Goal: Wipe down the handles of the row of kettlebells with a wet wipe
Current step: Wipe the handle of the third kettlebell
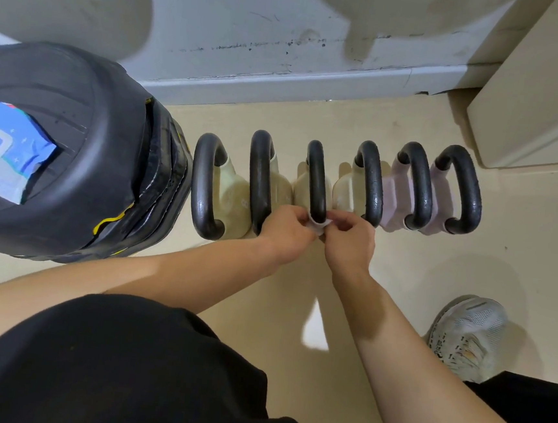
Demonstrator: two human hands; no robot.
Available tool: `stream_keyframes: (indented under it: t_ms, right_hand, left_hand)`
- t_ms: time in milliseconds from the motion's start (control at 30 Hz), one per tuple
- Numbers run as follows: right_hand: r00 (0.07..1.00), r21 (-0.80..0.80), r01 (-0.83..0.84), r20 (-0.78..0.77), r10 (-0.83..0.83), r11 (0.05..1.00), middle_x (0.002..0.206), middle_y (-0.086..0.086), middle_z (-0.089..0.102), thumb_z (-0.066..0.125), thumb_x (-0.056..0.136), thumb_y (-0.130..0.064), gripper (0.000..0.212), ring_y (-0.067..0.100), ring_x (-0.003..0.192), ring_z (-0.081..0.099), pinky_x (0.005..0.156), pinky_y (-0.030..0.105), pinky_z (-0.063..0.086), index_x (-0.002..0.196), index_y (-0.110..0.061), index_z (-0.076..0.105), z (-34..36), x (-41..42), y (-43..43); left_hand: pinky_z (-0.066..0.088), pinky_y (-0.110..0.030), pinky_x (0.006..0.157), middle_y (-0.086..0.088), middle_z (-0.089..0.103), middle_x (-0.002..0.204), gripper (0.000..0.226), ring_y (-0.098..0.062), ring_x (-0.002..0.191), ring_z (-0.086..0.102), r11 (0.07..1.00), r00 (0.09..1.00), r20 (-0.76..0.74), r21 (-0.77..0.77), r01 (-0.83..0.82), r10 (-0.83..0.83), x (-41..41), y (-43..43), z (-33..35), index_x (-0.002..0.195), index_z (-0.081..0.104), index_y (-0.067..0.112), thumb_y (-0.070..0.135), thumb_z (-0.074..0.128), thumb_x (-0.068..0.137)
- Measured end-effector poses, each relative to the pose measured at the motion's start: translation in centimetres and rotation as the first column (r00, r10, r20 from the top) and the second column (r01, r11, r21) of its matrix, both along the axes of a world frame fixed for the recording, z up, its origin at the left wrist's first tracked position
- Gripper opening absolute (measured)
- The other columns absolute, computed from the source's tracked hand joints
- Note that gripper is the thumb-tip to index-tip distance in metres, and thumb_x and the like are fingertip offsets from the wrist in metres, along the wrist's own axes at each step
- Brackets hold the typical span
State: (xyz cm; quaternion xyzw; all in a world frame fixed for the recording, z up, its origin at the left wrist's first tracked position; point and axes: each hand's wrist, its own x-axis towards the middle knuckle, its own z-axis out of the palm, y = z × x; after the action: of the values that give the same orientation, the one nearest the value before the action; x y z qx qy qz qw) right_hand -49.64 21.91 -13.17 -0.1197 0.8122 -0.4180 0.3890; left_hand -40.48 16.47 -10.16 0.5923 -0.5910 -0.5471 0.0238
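Observation:
Several kettlebells stand in a row on the beige floor, each with a black handle; the left ones have cream bodies, the two at the right pale pink. A white wet wipe is wrapped under the near end of the third handle. My left hand pinches the wipe from the left and my right hand pinches it from the right, both touching that handle. Most of the wipe is hidden by my fingers.
A stack of black tyres stands at the left with a blue pack of wet wipes lying in its top. A grey wall and skirting run behind the row. A beige cabinet is at the right. My shoe rests on the floor at the right.

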Motion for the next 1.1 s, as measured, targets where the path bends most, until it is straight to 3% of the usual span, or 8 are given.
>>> stream_keyframes:
  t_ms: [200, 400, 467, 567, 667, 900, 1000, 1100]
  right_hand:
    - [0.999, -0.189, -0.001, -0.037, -0.006, 0.982, 0.084, -0.011, 0.071, 0.072, 0.083, -0.007, 0.02, -0.002, 0.077, 0.066, 0.065, 0.006, 0.051, 0.101, -0.017, 0.073, 3.0, -0.9, -1.2]
    - [0.987, -0.213, -0.032, -0.159, -0.002, 0.977, 0.084, -0.005, 0.073, 0.066, 0.085, -0.006, 0.014, 0.008, 0.082, 0.07, 0.078, 0.031, 0.06, 0.092, -0.017, 0.072, 3.4, -0.6, -3.8]
    - [0.982, -0.23, -0.006, -0.185, -0.038, 0.973, 0.079, -0.01, 0.068, 0.062, 0.087, -0.001, 0.017, 0.004, 0.078, 0.066, 0.075, 0.023, 0.055, 0.089, -0.016, 0.07, 3.1, -0.9, -4.2]
    - [0.976, -0.177, 0.005, -0.215, -0.043, 0.984, 0.077, -0.016, 0.062, 0.057, 0.091, 0.001, 0.02, 0.001, 0.075, 0.06, 0.067, 0.003, 0.044, 0.095, -0.012, 0.072, 2.6, -1.5, -4.0]
    - [0.981, -0.159, 0.004, -0.192, -0.034, 0.987, 0.079, -0.015, 0.064, 0.055, 0.092, 0.0, 0.021, -0.002, 0.074, 0.06, 0.068, 0.002, 0.045, 0.096, -0.01, 0.072, 2.2, -1.5, -3.4]
    - [0.959, -0.124, -0.148, -0.261, 0.112, 0.981, 0.089, -0.006, 0.069, 0.053, 0.094, -0.003, 0.023, 0.003, 0.081, 0.062, 0.071, 0.005, 0.047, 0.103, -0.011, 0.072, 2.4, -1.9, -2.8]
    - [0.964, -0.097, -0.209, -0.191, 0.188, 0.973, 0.098, -0.002, 0.071, 0.052, 0.092, -0.001, 0.03, 0.008, 0.09, 0.063, 0.066, 0.001, 0.043, 0.112, -0.012, 0.07, 2.4, -2.2, -2.4]
    - [0.972, -0.151, -0.227, -0.099, 0.214, 0.962, 0.1, -0.002, 0.07, 0.053, 0.092, 0.0, 0.034, 0.012, 0.094, 0.068, 0.071, 0.009, 0.049, 0.12, -0.015, 0.066, 2.1, -2.5, -2.0]
  left_hand:
    - [0.054, -0.025, 0.085, 0.003, 0.075, 0.093, 0.018, -0.011, 0.091, 0.069, 0.984, 0.997, -0.061, -0.167, -0.062, 0.053, -0.2, -0.8, 1.8, 0.104, 0.076, 0.018, 0.017, 0.065, 0.09]
    - [0.052, -0.007, 0.069, 0.012, 0.067, 0.097, 0.032, 0.004, 0.086, 0.065, 0.963, 0.97, -0.195, -0.195, -0.184, 0.146, -0.6, -1.1, 1.9, 0.118, 0.058, 0.018, 0.015, 0.07, 0.089]
    - [0.054, -0.011, 0.074, 0.011, 0.064, 0.099, 0.032, -0.002, 0.09, 0.066, 0.957, 0.98, -0.179, -0.257, -0.136, 0.092, -0.6, -1.0, 1.6, 0.115, 0.055, 0.02, 0.012, 0.071, 0.088]
    - [0.053, -0.025, 0.087, 0.005, 0.054, 0.118, 0.036, -0.012, 0.099, 0.062, 0.901, 0.992, 0.001, -0.419, 0.115, -0.126, -0.6, -0.9, 0.8, 0.114, 0.056, 0.02, 0.01, 0.073, 0.083]
    - [0.047, -0.025, 0.077, 0.002, 0.042, 0.129, 0.049, -0.017, 0.096, 0.059, 0.844, 0.957, 0.155, -0.45, 0.29, -0.246, -0.5, -0.6, 0.6, 0.12, 0.05, 0.018, 0.012, 0.076, 0.079]
    - [0.054, -0.033, 0.073, -0.001, 0.05, 0.115, 0.05, -0.019, 0.093, 0.059, 0.914, 0.981, 0.078, -0.357, 0.193, -0.176, -1.3, -0.5, 0.4, 0.11, 0.034, 0.028, 0.007, 0.069, 0.082]
    - [0.054, -0.032, 0.071, -0.001, 0.058, 0.104, 0.043, -0.019, 0.089, 0.062, 0.929, 0.99, 0.051, -0.341, 0.144, -0.135, -1.1, -0.8, 0.6, 0.106, 0.038, 0.026, -0.001, 0.061, 0.083]
    - [0.055, -0.034, 0.078, -0.001, 0.059, 0.105, 0.04, -0.018, 0.091, 0.062, 0.937, 0.986, 0.083, -0.309, 0.163, -0.144, -0.7, -1.2, 1.1, 0.113, 0.045, 0.021, -0.002, 0.06, 0.085]
